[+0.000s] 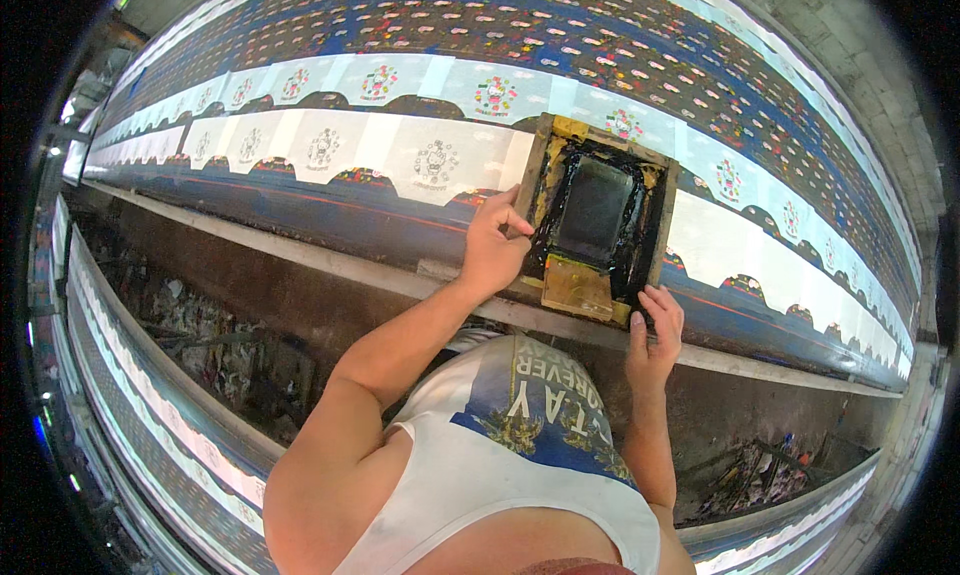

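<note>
A wooden-framed printing screen [660, 225], black with ink inside, lies flat on a long printed cloth [400, 155] stretched over a table. My left hand [492, 245] grips the frame's left edge with curled fingers. My right hand [655, 330] rests with fingers spread on the frame's near right corner. A flat wooden-handled squeegee [578, 287] lies inside the frame at its near side, touched by neither hand.
The cloth shows white panels with round motifs and a dark blue band with small patterns [600, 55]. A trench with rubbish [200, 325] runs between this table and another printed cloth [150, 395] behind me. A concrete wall [860, 45] stands beyond.
</note>
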`<control>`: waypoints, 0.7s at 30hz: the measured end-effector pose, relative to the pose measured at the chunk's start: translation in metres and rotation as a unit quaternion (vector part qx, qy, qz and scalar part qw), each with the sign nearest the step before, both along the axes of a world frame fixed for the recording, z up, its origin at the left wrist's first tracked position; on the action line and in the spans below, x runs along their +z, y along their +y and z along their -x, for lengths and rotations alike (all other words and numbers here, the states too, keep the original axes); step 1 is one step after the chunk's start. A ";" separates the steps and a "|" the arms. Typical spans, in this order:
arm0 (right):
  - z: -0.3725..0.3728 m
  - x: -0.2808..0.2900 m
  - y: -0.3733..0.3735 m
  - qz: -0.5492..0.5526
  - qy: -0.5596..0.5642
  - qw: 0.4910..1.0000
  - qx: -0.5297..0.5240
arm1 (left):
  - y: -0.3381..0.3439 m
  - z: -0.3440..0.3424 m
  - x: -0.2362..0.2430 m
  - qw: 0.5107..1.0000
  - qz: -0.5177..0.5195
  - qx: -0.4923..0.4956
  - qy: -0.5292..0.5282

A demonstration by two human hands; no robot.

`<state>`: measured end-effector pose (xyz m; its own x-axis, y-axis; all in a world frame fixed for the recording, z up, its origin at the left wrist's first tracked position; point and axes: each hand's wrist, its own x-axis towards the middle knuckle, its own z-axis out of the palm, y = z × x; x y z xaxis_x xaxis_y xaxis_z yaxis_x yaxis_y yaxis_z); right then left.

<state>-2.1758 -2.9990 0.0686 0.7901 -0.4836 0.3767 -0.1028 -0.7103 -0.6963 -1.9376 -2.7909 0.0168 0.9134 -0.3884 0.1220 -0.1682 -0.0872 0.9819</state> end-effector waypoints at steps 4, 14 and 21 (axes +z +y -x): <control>-0.019 0.021 0.019 0.085 0.016 0.989 0.117 | -0.003 0.002 -0.002 1.000 -0.014 0.005 -0.007; -0.095 0.080 0.004 0.182 0.183 0.920 0.295 | -0.006 -0.003 -0.016 0.999 0.029 0.035 0.014; -0.174 0.094 -0.050 0.135 0.211 0.923 0.293 | -0.011 -0.004 -0.002 0.994 0.073 0.025 0.082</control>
<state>-2.0019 -3.0485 0.1628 0.9900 0.1399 0.0192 0.1324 -0.8718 -0.4716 -1.9337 -2.8020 0.0150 0.9435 -0.3307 0.0219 -0.0044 0.0538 0.9985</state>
